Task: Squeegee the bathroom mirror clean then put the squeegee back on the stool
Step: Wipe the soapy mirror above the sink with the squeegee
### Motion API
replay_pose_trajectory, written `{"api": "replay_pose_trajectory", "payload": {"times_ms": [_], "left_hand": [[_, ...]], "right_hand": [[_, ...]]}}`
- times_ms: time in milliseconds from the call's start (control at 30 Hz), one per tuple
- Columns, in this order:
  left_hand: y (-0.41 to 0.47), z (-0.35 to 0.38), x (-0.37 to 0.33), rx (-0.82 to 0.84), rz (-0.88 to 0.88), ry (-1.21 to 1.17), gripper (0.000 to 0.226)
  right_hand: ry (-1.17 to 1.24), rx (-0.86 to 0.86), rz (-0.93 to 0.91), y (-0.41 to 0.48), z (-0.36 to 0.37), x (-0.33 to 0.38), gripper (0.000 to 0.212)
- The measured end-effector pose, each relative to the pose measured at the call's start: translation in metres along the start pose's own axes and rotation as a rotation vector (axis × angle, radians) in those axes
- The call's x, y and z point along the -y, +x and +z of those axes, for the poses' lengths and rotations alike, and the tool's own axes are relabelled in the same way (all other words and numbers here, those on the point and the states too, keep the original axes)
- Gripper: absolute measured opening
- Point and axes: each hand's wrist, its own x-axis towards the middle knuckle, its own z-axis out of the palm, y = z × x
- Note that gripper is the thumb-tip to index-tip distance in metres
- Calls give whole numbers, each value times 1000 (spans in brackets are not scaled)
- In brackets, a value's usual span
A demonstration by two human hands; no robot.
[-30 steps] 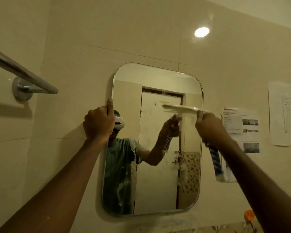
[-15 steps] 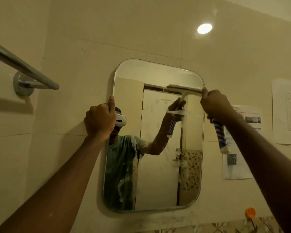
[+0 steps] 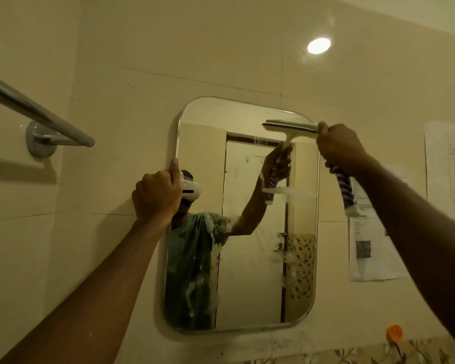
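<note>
A rounded rectangular mirror [image 3: 247, 271] hangs on the tiled wall, streaked with white foam in its lower half. My right hand [image 3: 339, 147] grips the blue-and-white handle of the squeegee [image 3: 290, 126], whose pale blade lies flat against the glass near the mirror's top right corner. My left hand [image 3: 156, 197] grips the mirror's left edge, thumb pointing up along the rim. The stool is out of view.
A chrome towel bar [image 3: 34, 110] juts out from the wall at the upper left. Printed paper sheets [image 3: 371, 248] are stuck on the wall right of the mirror. An orange hook [image 3: 394, 332] sits low on the right.
My right hand has carried the squeegee up the right side of the glass, from mid-height to near the top edge. My left hand has stayed on the mirror's left edge.
</note>
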Motion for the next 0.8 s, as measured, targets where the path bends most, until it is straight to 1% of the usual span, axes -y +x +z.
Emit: {"api": "replay_pose_trajectory", "payload": {"times_ms": [67,133,200,267,333,400,467,667,800], "left_hand": [[0,0,0,6,-9,-2,70],[-1,1,1,12,-10,-14,71],[-2,1,1,10,-1,-26,71],[-2,1,1,8,1,-32,71],[-3,1,0,9,-7,-22,72],[-3,-1,-2,14,-12,-3,72],[-2,-4,-3,31,-16,15,71],[-8,-4,2,60,3,25,72],[-27,-2,12,65,18,29,72]], "right_hand": [[-18,13,25,11,-1,7,41],[-53,32,30,1,5,-2,44],[-82,53,-24,-24,17,-22,43],[-35,85,-63,-58,33,-50,42],[-3,110,-43,-93,44,-74,42],[-41,127,-26,-110,46,-86,43],[-51,142,-5,-103,39,-82,46],[-21,31,-19,-33,17,-40,48],[13,53,-41,-61,35,-63,46]]}}
